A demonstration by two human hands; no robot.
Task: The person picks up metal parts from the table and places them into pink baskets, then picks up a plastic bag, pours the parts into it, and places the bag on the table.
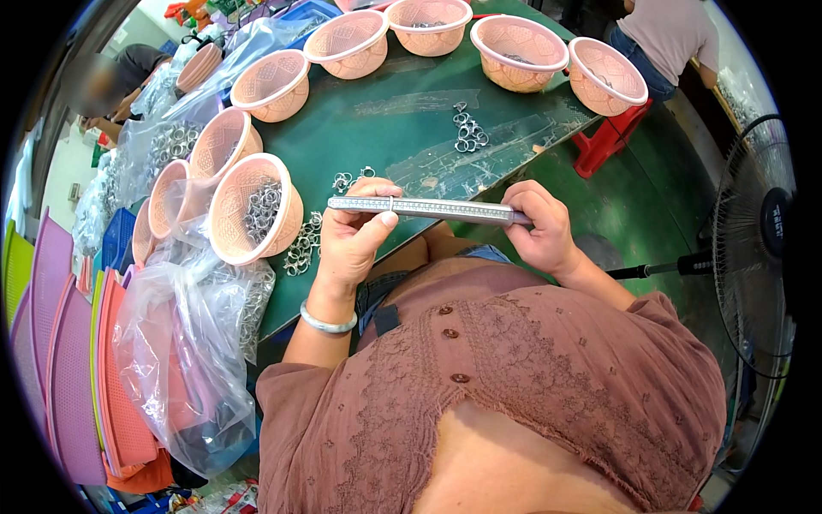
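A grey metal ring mandrel (454,209) with a marked scale lies nearly level in front of my chest. My right hand (546,227) is closed round its thick handle end. Near its thin left end a small silver ring (391,204) sits around the mandrel. My left hand (349,240) pinches at this ring, thumb below and fingers behind the mandrel. Loose rings lie on the green table (385,128): a small pile (301,248) beside my left wrist, a few (351,180) just beyond my left hand, and another group (469,133) farther off.
Pink plastic baskets, some with rings inside, curve round the table's far and left edges; the nearest basket (257,210) is by my left forearm. Clear plastic bags (184,343) hang at the left. A red stool (610,137), a black fan (758,223) and other people are around.
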